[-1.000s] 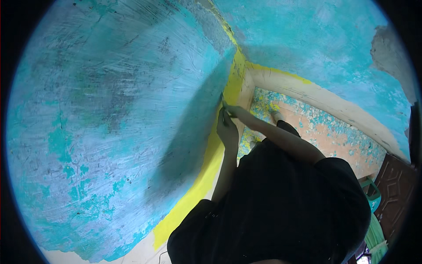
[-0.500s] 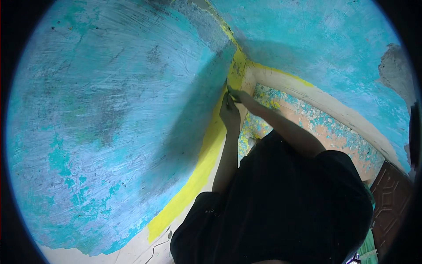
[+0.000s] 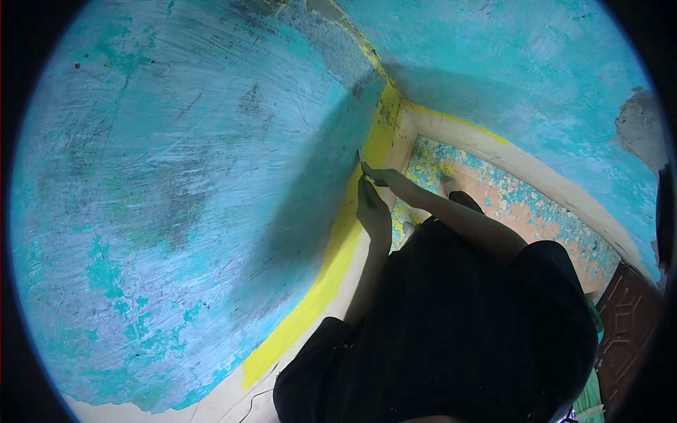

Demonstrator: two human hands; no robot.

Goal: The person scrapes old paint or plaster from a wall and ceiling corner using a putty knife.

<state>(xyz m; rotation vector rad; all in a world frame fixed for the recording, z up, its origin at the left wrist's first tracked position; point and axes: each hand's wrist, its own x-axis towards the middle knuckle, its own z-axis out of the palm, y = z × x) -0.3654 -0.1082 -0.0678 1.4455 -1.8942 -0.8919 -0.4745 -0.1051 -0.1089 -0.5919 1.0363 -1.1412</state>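
Observation:
My right hand (image 3: 384, 177) and my left hand (image 3: 372, 206) are close together at the yellow painted band (image 3: 326, 275) along the left wall. Both look closed around a thin scraper-like blade (image 3: 358, 156). Its tip sticks out past my fingers onto the lower edge of the blue wall (image 3: 190, 176). Most of the tool, its handle included, is hidden in my grip, so its exact kind is unclear. My left hand lies nearer to me, with the right one crossing over just beyond it.
Blue and yellow paint flakes (image 3: 430, 151) litter the floor beside a pale ledge (image 3: 472, 141) under the right wall. One of my feet (image 3: 448, 185) stands among them. A brown panelled door (image 3: 627, 317) is at the right, and a thin cable (image 3: 257, 402) lies at lower left.
My hands and the blade have come a little nearer along the yellow band. The whole view has shifted slightly, and my foot now shows on the flaked floor.

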